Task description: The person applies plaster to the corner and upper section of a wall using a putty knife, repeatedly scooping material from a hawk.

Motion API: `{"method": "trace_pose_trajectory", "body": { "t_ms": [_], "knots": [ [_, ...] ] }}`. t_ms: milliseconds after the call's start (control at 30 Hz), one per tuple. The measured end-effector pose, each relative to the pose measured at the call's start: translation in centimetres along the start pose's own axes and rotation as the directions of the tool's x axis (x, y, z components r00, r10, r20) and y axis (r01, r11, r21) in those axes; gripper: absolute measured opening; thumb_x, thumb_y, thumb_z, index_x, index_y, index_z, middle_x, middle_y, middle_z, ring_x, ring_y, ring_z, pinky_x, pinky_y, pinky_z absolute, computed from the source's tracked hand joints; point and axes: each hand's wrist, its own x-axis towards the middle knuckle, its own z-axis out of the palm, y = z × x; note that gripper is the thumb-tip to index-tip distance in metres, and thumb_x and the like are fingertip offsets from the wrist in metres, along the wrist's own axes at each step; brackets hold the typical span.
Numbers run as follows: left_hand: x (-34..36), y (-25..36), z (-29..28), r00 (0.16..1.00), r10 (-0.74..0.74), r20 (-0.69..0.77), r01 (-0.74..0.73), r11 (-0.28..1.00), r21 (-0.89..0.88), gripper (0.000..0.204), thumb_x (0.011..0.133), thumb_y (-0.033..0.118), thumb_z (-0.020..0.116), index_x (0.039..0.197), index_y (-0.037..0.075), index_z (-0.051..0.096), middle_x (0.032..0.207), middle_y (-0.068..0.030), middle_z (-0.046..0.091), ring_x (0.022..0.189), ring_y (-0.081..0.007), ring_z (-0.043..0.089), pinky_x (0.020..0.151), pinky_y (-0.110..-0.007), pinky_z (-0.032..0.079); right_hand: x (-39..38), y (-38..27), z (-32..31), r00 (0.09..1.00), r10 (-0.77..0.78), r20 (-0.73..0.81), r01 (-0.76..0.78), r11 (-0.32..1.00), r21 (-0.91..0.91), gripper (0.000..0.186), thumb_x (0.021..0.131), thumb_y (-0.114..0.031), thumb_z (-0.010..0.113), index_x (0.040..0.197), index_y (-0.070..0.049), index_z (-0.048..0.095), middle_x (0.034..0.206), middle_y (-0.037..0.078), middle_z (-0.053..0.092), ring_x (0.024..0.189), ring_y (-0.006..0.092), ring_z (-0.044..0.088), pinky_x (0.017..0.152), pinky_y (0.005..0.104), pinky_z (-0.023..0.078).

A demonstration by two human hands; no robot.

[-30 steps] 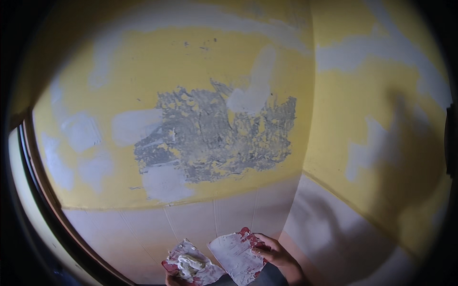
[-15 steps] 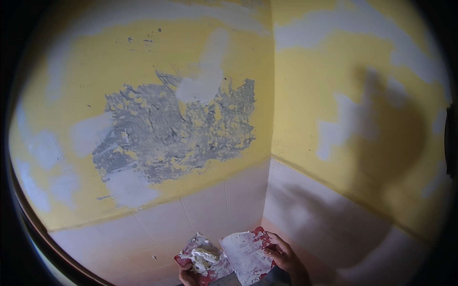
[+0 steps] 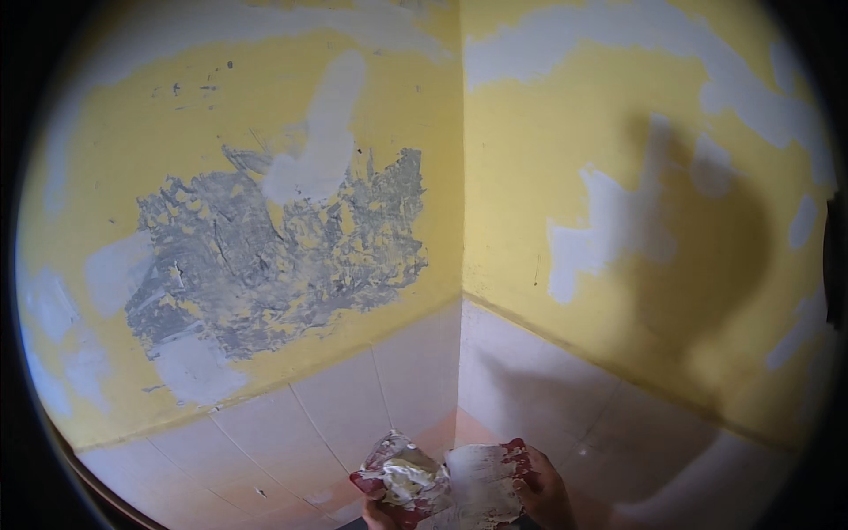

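At the bottom of the view, my left hand (image 3: 378, 514) is closed on a red-edged spreader (image 3: 380, 481) carrying a creamy lump of filler (image 3: 415, 479). My right hand (image 3: 543, 495) grips a wider spreader (image 3: 481, 486), its face smeared white and red showing at its edge. The two spreaders are side by side, very close; whether they touch is unclear. Ahead, the yellow left wall (image 3: 194, 124) bears a large rough grey patch (image 3: 274, 256) and several smoother white patches (image 3: 314, 132).
The walls meet in an upright corner just right of centre. The right wall (image 3: 530, 141) has white patches and a large shadow. A pale, grooved lower panel band (image 3: 247, 442) runs beneath the yellow. A dark curved edge shows at the lower left.
The view has turned rightward, so the corner now sits nearer the middle. Both hands and spreaders have shifted right in the picture and slightly lower, the two tools now closer together.
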Motion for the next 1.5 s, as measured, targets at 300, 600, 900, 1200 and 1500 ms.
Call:
{"method": "trace_pose_trajectory", "body": {
  "t_ms": [300, 600, 900, 1200, 1500],
  "knots": [
    [-2.9, -2.0, 8.4, 0.996, 0.08, -0.05, -0.082, 0.996, -0.039, 0.052, 0.093, 0.041, 0.045, 0.126, 0.001, 0.053, 0.11, -0.0154, 0.066, 0.088, -0.0312, 0.067, 0.062, -0.045, 0.056, -0.5, -5.0, -4.5, 0.971, 0.215, -0.108, -0.216, 0.976, 0.0, 0.05, 0.095, -0.003, 0.055, 0.144, -0.002, 0.042, 0.108, 0.004, 0.063, 0.074, 0.0048, 0.055, 0.062, 0.0204, 0.046],
    [-3.9, -1.3, 10.3, 0.965, 0.261, -0.012, -0.261, 0.963, -0.071, 0.04, 0.093, 0.027, 0.046, 0.121, 0.0, 0.055, 0.111, -0.0117, 0.064, 0.098, -0.0265, 0.064, 0.086, -0.04, 0.053, 1.2, -6.5, -5.1, 0.978, 0.205, 0.037, -0.207, 0.974, 0.087, 0.055, 0.093, 0.008, 0.05, 0.146, 0.006, 0.037, 0.132, 0.018, 0.058, 0.118, 0.0173, 0.057, 0.101, 0.0307, 0.044],
    [-6.3, -1.6, 10.5, 0.971, 0.232, 0.051, -0.234, 0.971, 0.049, 0.041, 0.093, 0.024, 0.043, 0.121, -0.003, 0.054, 0.113, -0.0139, 0.064, 0.102, -0.0265, 0.064, 0.09, -0.04, 0.052, 1.7, -6.2, -6.6, 0.971, 0.207, 0.123, -0.224, 0.965, 0.139, 0.057, 0.092, 0.009, 0.052, 0.147, 0.006, 0.036, 0.132, 0.016, 0.058, 0.116, 0.0165, 0.059, 0.099, 0.0286, 0.045],
    [-7.6, 0.5, 12.2, 0.986, 0.159, 0.052, -0.165, 0.977, 0.133, 0.041, 0.093, 0.021, 0.041, 0.121, -0.005, 0.054, 0.115, -0.0154, 0.064, 0.102, -0.0268, 0.065, 0.094, -0.041, 0.052, 3.8, -5.7, -7.4, 0.921, 0.277, 0.275, -0.36, 0.876, 0.323, 0.056, 0.089, 0.005, 0.056, 0.144, 0.005, 0.042, 0.124, 0.014, 0.064, 0.112, 0.0156, 0.061, 0.098, 0.0289, 0.046],
    [-8.2, 1.7, 12.2, 0.998, 0.028, 0.052, -0.028, 1.0, -0.009, 0.042, 0.092, 0.018, 0.043, 0.124, -0.007, 0.054, 0.121, -0.0169, 0.063, 0.106, -0.0279, 0.064, 0.098, -0.041, 0.05, 5.3, -4.6, -7.4, 0.837, 0.335, 0.433, -0.541, 0.627, 0.56, 0.058, 0.09, -0.005, 0.06, 0.143, 0.01, 0.041, 0.124, 0.015, 0.065, 0.106, 0.0173, 0.067, 0.094, 0.0304, 0.052]
  ]
}}
